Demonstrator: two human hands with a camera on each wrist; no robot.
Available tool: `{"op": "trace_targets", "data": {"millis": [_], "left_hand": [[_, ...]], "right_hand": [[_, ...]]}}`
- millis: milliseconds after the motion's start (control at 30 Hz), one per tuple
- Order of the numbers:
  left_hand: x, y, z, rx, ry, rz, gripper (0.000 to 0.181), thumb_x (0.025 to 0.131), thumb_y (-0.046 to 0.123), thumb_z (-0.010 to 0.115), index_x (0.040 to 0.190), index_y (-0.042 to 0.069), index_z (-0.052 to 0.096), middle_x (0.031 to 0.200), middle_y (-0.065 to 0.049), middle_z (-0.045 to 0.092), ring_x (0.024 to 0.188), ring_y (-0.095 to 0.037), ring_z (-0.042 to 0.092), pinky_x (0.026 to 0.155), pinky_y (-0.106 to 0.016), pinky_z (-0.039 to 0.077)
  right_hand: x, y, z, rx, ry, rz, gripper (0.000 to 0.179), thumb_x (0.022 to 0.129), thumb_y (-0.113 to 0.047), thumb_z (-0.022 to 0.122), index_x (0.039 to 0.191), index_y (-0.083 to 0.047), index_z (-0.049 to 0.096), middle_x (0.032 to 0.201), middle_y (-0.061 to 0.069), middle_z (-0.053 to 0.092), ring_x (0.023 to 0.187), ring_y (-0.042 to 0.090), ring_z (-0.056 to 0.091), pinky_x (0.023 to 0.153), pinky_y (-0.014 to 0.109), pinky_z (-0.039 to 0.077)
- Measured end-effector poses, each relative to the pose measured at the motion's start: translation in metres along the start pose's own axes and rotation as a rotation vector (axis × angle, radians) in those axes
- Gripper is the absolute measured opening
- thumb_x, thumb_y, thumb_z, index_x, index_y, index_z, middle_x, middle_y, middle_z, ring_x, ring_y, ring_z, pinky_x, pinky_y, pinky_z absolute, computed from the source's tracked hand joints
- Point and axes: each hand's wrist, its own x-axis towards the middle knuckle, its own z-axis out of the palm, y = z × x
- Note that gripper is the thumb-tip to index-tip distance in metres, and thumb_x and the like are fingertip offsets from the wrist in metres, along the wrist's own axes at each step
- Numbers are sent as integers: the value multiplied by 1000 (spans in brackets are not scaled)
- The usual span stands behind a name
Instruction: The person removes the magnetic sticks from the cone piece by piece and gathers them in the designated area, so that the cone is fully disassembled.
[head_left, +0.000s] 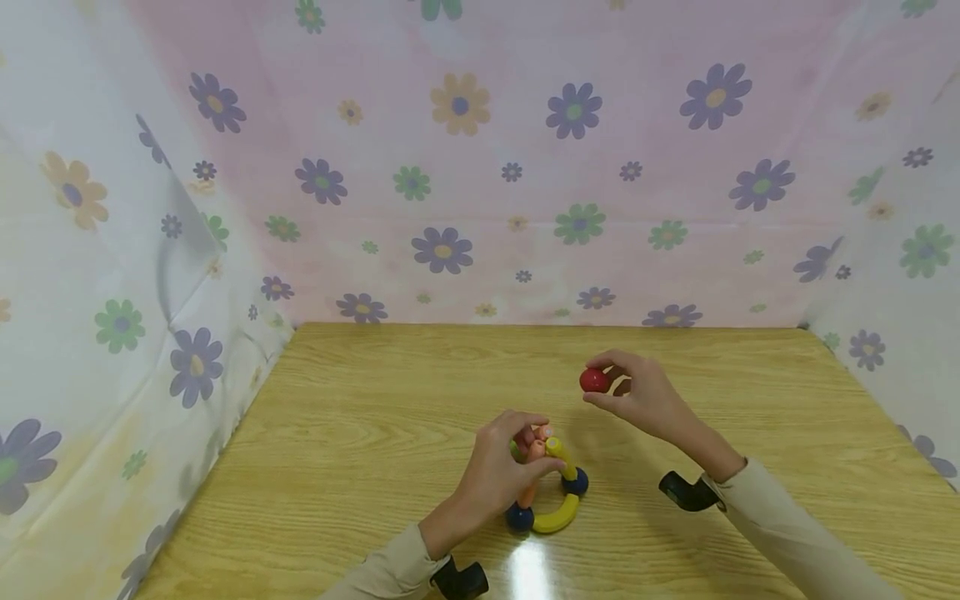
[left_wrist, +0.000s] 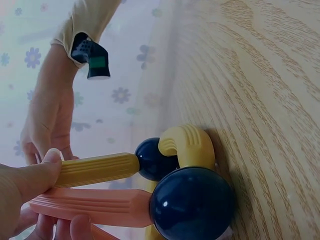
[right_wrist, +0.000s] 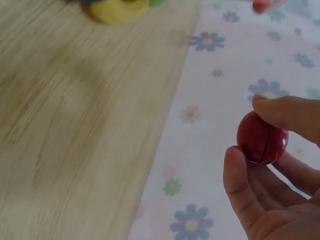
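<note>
The right hand (head_left: 637,396) pinches a red ball (head_left: 594,381) between its thumb and fingertips, thumb on 1 side and fingers on the other, and a thin dark seam runs around the ball. It is held up in the air over the table, apart from the pieces near the other hand. The left hand (head_left: 495,467) is clamped at the upper ends of 2 rods: its thumb lies against a yellow rod (left_wrist: 100,169), and its fingers curl under an orange rod (left_wrist: 95,205) beside it. Each rod rises, slightly tilted, from 1 of 2 dark blue balls (head_left: 519,517) at the bottom. A curved yellow piece (head_left: 557,518) links those 2 balls low down at the table. A bit of green (head_left: 516,450) shows behind the left fingers, mostly hidden. Farther out, each wrist wears a small black camera (head_left: 686,492) by the cuff of a beige sleeve (head_left: 802,533). Under it all is a wood-grain table (head_left: 360,417), with flower-print cloth (head_left: 510,50) hanging behind and on 2 sides, purple, green and orange blooms on pale pink and white.
</note>
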Motion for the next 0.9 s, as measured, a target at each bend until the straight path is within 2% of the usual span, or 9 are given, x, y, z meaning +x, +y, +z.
{"op": "trace_targets", "data": {"millis": [133,300,533,633,900], "left_hand": [[1,0,2,-14,-3,-7,46,72,26,82,112,10,66,81,5,53,73,-3,54,66,-27,52],[1,-1,3,-38,-7,-6,45,73,26,82,113,12,66,82,5,54,73,-4,54,67,-26,52],[-4,-5,-3,-5,16,-16,45,72,25,83,112,15,65,85,6,55,75,-6,53,67,-26,51],[-3,-4,-3,-11,11,-7,45,72,26,82,112,14,65,84,5,55,75,-8,54,67,-28,52],[-2,-1,2,-31,-6,-13,44,74,28,80,112,12,65,84,3,56,76,-10,54,68,-27,52]], "right_hand": [[3,19,-2,-38,-4,32,34,78,-8,78,108,1,64,98,13,65,78,21,63,60,26,52],[6,42,-1,-80,3,73,35,78,-9,78,108,3,64,102,17,62,78,25,64,61,29,52],[15,70,9,-44,-64,179,33,80,-11,76,108,1,63,100,17,63,82,27,63,66,33,52],[15,81,8,-33,-64,224,33,79,-9,76,107,2,62,99,17,62,82,28,62,67,36,52],[11,106,2,-62,-57,261,33,77,-6,77,104,4,62,95,18,61,76,26,59,68,38,52]]}}
